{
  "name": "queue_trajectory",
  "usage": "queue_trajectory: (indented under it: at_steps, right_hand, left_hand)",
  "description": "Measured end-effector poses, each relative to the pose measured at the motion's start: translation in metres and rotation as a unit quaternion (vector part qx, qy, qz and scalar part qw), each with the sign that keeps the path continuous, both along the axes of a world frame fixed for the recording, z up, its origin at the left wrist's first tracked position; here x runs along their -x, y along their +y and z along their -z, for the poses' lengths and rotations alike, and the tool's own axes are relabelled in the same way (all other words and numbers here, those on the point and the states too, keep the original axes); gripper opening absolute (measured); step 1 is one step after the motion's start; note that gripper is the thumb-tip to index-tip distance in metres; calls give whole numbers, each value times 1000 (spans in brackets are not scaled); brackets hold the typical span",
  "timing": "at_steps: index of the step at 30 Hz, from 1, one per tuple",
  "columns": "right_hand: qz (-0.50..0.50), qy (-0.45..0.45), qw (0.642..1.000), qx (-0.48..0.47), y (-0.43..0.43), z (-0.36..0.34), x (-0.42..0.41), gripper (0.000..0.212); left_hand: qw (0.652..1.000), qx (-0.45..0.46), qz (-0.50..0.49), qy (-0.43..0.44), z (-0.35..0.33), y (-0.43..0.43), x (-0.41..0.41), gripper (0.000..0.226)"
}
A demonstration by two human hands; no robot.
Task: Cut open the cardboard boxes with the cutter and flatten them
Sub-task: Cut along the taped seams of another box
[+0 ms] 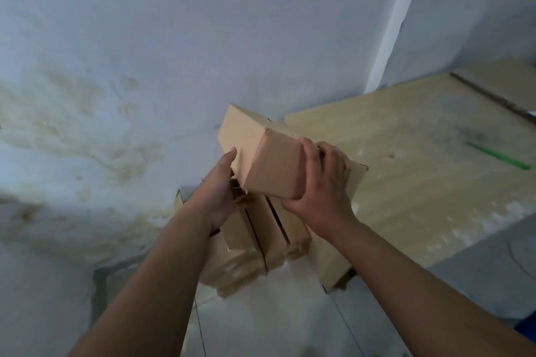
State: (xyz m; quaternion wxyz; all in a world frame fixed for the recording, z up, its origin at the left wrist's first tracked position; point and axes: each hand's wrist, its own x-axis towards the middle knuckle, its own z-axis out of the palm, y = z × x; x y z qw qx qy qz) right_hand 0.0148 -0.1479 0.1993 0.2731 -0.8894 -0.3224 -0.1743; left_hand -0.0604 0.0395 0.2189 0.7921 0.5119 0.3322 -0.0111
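A long closed cardboard box point(255, 142) is held in the air between both hands, its taped end facing me. My left hand point(222, 188) grips its lower left side, thumb up along the edge. My right hand point(322, 180) curls round the right side of the near end. Below them several more cardboard boxes point(261, 243) stand on the floor against the wall. A green cutter point(497, 155) lies on the wooden table point(420, 171) to the right, away from both hands.
A stained white wall fills the left and top of the view. The wooden table's corner juts in at the right, with a flat board point(499, 84) at its far end. Pale floor tiles point(261, 322) show below the boxes.
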Motion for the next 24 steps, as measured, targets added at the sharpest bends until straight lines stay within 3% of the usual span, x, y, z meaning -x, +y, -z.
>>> queue_trajectory:
  at_steps: [4, 10, 15, 19, 22, 24]
  right_hand:
    - [56, 66, 988, -127, -8, -37, -32, 120]
    - [115, 194, 935, -274, -62, -56, -94, 119]
    - [144, 370, 804, -443, -127, -33, -169, 121]
    - [153, 448, 713, -517, -199, -19, -222, 93]
    - [172, 490, 647, -558, -246, -5, -259, 81]
    - [190, 521, 610, -566, -270, 5, -280, 81]
  left_hand:
    - [992, -53, 23, -110, -34, -12, -45, 56]
    - [968, -184, 90, -147, -67, -70, -116, 58]
    - [926, -310, 144, -158, -61, -154, -195, 61]
    - [897, -383, 173, -136, -36, -224, -251, 60]
    - [820, -506, 237, -120, -11, -273, -279, 54]
    - [759, -577, 285, -99, 7, -303, -291, 63]
